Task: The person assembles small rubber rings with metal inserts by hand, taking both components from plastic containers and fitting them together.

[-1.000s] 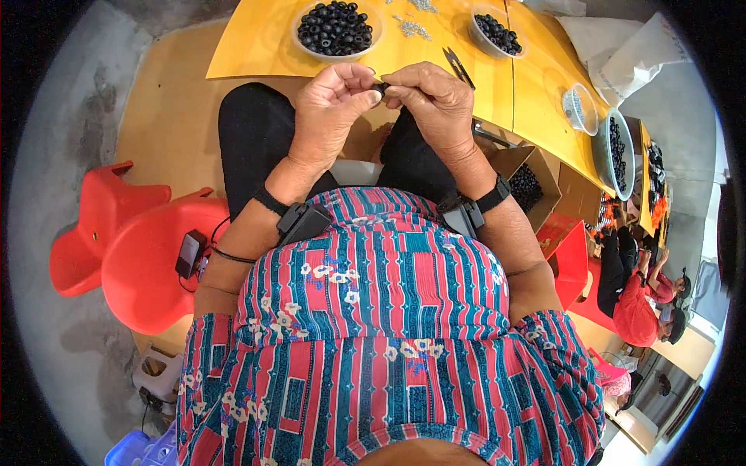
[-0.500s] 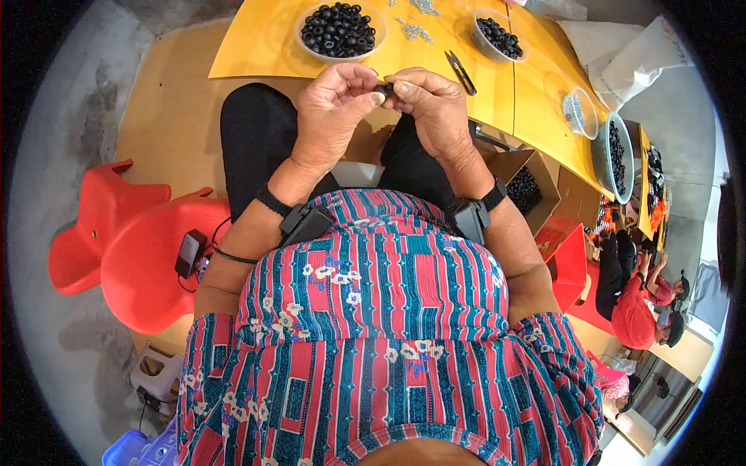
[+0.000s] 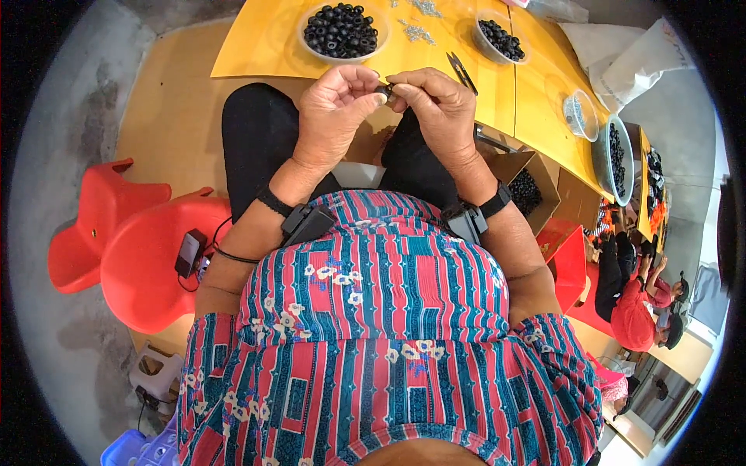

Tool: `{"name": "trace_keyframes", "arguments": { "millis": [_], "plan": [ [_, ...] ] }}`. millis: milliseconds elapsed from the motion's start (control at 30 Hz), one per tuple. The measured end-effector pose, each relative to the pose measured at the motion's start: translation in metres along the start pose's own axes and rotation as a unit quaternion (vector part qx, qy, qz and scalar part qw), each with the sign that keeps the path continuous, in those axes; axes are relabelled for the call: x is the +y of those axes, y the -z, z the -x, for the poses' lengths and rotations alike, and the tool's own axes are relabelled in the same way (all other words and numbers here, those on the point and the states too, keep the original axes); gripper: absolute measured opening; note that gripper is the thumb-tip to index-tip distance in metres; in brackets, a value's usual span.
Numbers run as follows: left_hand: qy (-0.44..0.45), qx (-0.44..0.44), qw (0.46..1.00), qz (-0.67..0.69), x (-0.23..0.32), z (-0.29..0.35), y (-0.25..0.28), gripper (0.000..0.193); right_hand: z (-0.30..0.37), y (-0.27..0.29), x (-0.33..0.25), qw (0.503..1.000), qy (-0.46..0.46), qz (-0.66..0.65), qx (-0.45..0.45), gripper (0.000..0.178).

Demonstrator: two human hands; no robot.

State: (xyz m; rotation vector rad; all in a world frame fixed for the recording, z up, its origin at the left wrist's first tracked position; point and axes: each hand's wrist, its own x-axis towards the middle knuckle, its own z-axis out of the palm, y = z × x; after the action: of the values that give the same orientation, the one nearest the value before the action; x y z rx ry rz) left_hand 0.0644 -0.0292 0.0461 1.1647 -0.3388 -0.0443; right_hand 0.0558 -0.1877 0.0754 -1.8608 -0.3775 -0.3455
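Both hands meet just off the near edge of the yellow table. My left hand [image 3: 338,113] pinches a small round black part [image 3: 385,92] between thumb and fingers. My right hand [image 3: 437,109] is closed at the other side of that part, thumb against forefinger; whether it grips the part itself or something tiny on it is too small to make out. Beyond my left hand stands a clear tub of black ring-shaped parts [image 3: 342,33]. Thread snips [image 3: 461,73] lie on the table past my right hand.
Small silvery pieces [image 3: 418,33] lie loose on the yellow table [image 3: 264,39]. A second tub of black parts [image 3: 500,40], a small clear tub [image 3: 580,113] and a blue-green basin [image 3: 613,159] stand rightward. Below is a cardboard box [image 3: 536,186]. Red chairs [image 3: 159,264] stand left; other people sit far right.
The right hand's fingers and wrist have turned slightly around the black part. The left hand stays nearly still, and the things on the table are unchanged.
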Motion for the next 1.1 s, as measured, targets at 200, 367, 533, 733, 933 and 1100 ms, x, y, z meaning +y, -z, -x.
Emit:
{"name": "trace_keyframes", "arguments": {
  "millis": [200, 367, 533, 733, 933, 1100],
  "plan": [
    [0.023, 0.007, 0.999, 0.047, 0.001, -0.001, 0.0, 0.022, -0.004, 0.007, -0.003, 0.998, 0.007, 0.011, -0.055, 0.012],
    [0.04, -0.02, 0.997, 0.07, -0.005, -0.001, 0.004, 0.026, -0.01, 0.012, -0.001, 0.996, 0.03, -0.018, -0.085, 0.012],
    [0.047, -0.028, 0.994, 0.092, -0.004, -0.002, 0.004, 0.026, -0.01, 0.013, 0.001, 0.995, 0.022, -0.028, -0.098, 0.014],
    [0.042, 0.0, 0.996, 0.076, 0.0, 0.0, 0.0, 0.024, -0.001, 0.006, -0.002, 0.995, -0.03, -0.065, -0.075, 0.016],
    [0.031, -0.004, 0.998, 0.062, 0.001, -0.002, -0.002, 0.023, 0.001, 0.002, -0.003, 0.976, -0.138, -0.163, -0.037, 0.014],
    [0.01, -0.002, 0.999, 0.038, 0.0, -0.002, -0.001, 0.024, -0.001, 0.0, 0.0, 0.893, -0.281, -0.352, -0.022, 0.02]
  ]
}}
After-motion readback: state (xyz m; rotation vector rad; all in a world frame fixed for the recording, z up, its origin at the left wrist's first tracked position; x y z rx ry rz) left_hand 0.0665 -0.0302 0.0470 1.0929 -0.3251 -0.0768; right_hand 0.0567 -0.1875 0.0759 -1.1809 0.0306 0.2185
